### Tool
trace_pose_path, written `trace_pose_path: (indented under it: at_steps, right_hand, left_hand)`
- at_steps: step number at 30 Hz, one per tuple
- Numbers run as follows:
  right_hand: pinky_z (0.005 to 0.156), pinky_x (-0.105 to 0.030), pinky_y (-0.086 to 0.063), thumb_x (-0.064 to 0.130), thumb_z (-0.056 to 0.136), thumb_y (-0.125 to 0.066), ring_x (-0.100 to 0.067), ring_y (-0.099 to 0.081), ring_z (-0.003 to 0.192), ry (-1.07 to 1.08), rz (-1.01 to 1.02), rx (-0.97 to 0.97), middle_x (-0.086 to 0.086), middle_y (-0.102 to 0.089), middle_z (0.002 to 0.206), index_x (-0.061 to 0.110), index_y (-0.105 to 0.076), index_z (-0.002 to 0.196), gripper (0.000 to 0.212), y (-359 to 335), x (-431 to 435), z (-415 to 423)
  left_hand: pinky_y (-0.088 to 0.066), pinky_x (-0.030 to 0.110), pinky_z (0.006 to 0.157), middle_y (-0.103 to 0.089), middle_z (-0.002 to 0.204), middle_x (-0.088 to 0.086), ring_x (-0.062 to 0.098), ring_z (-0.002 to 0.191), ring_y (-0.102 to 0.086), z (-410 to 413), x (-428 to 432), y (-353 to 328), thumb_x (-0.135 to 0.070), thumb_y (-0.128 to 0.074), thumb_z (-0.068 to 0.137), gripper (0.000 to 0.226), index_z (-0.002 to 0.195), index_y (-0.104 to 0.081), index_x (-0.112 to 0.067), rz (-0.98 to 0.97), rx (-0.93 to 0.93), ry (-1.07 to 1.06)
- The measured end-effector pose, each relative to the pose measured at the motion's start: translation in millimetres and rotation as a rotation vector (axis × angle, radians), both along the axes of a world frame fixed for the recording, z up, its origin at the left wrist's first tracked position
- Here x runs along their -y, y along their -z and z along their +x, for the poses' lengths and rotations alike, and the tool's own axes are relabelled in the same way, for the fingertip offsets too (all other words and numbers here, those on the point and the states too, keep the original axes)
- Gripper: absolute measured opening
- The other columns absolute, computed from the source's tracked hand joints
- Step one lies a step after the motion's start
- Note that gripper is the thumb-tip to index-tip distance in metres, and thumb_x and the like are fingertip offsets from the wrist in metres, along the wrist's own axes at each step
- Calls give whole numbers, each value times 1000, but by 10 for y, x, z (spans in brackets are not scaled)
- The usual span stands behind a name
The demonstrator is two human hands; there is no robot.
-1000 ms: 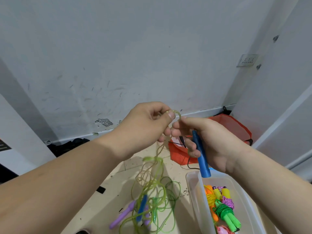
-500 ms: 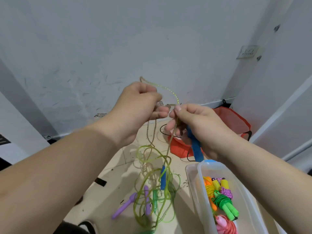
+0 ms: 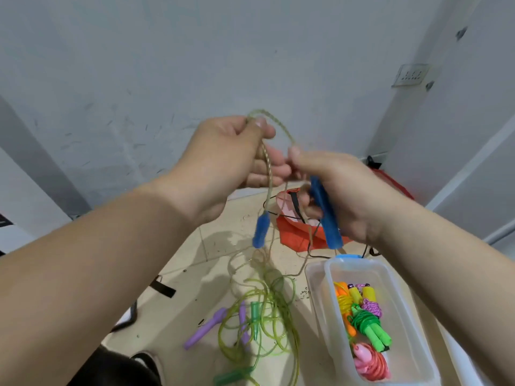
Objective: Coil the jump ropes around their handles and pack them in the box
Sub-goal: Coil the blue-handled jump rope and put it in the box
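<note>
My left hand pinches a pale braided jump rope raised in front of me. From it a blue handle dangles on the cord. My right hand grips the other blue handle and pinches the same rope at its top. The rope arcs between both hands, and its slack hangs to the floor. A clear plastic box at the lower right holds several coiled ropes: orange, yellow, purple, green, pink.
A tangle of yellow-green rope with green handles and purple handles lies on the tiled floor beside the box. An orange bag with a black cord sits by the wall. My dark shoe is at the bottom edge.
Both hands have pulled more of the rope up. The dangling blue handle has risen off the floor pile to hang just below my left hand.
</note>
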State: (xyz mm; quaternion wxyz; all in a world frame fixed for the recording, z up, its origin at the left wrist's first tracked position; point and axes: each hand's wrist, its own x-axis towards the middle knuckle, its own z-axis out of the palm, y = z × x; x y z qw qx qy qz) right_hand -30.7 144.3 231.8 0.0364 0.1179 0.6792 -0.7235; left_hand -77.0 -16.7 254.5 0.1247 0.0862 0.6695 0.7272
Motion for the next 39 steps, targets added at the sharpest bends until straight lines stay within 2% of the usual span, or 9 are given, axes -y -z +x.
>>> trace_pose_path:
  at_steps: [5,12,16,19,21,24,28,33,39]
  right_hand:
    - [51,-31,-24,17,104,-50,-16,-49,49,-320,68,87,-18,-73,91,-5,-63,111,26,179,66,139]
    - [61,-32,-33,40,91,-61,-20,-52,68,-282,-134,77,-5,-57,70,19,-73,92,24,48,91,130]
    - [52,-28,-32,20,104,-53,-17,-39,49,-198,-69,65,-4,-40,59,13,-58,93,14,84,109,81]
    - [49,-27,-30,23,107,-51,-18,-36,46,-220,-57,71,-5,-37,60,13,-60,98,16,79,101,108]
    - [50,-29,-35,29,107,-51,-19,-39,47,-249,-78,57,-4,-38,62,15,-61,105,17,65,98,124]
    - [49,-27,-37,39,105,-51,-17,-38,47,-248,-64,45,-1,-42,63,20,-60,103,21,66,71,122]
    - [44,-23,-30,46,100,-59,-15,-34,46,-226,-50,59,-3,-40,65,19,-56,84,31,111,-18,114]
    - [46,-24,-34,40,90,-76,-17,-43,52,-367,-13,137,-7,-51,75,13,-57,110,39,147,-166,121]
    - [52,-31,-35,25,98,-70,-19,-45,51,-443,139,135,-8,-50,66,10,-63,99,16,134,-158,144]
  left_hand:
    - [-64,38,69,-75,78,14,31,79,-77,-57,35,0,-24,-47,108,26,109,-62,-3,155,127,-15]
    - [-64,37,73,-77,82,15,30,74,-77,-133,88,117,-25,-55,104,23,103,-64,-4,14,122,-42]
    - [-62,46,74,-76,81,18,27,74,-76,-177,226,192,-42,-63,98,38,88,-68,-6,-359,124,-9]
    - [-59,40,75,-73,80,8,21,76,-69,-177,280,288,-42,-71,89,28,86,-65,-15,-766,-265,-53]
    - [-56,34,87,-74,88,-3,16,88,-70,-81,205,232,-26,-63,96,9,92,-68,-19,-587,-286,36]
    - [-56,46,98,-65,74,5,20,74,-66,-11,87,193,-25,-50,105,31,101,-67,1,-253,-76,213]
    - [-47,32,49,-34,51,-6,17,43,-31,12,61,106,-56,-45,101,55,88,-66,-6,-356,-42,206]
    - [-41,33,52,-44,41,-14,20,48,-37,-91,83,172,-48,-54,101,44,75,-64,-14,-420,-121,46]
    - [-51,34,59,-60,48,-7,15,45,-53,-200,200,242,-37,-53,104,41,83,-65,-3,-408,-109,-42]
